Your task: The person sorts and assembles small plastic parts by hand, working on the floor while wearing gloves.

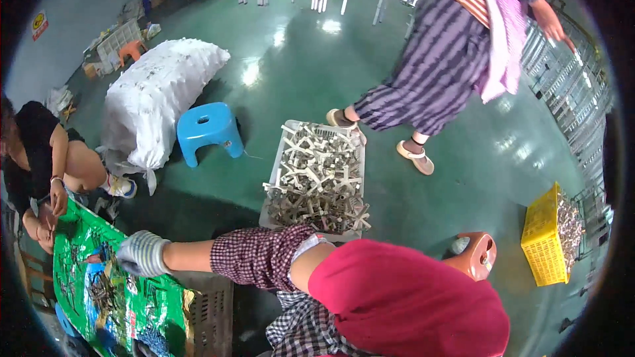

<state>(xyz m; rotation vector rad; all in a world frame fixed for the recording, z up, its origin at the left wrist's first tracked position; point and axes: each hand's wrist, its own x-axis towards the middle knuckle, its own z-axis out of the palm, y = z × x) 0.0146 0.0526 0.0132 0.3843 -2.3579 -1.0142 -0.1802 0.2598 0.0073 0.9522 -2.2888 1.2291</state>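
My right hand [142, 254], in a striped knit glove with a darker grey palm, reaches left over a green-covered work table [73, 251]. Its fingers are bent down and drawn together at the table; anything between them is too small to make out. Dark thin metal pieces [102, 291] lie in a heap beside it, on blue and green sheeting. Only a dark gloved bit of my left hand [142, 349] shows at the lower edge, its fingers mostly hidden.
A co-worker [40, 152] sits at the table's far left, hands at its edge. Another person [443, 59] walks past a crate of metal fittings [266, 208]. Around stand a blue stool [208, 125], white sack [159, 92], orange stool [479, 251] and yellow crate [544, 244].
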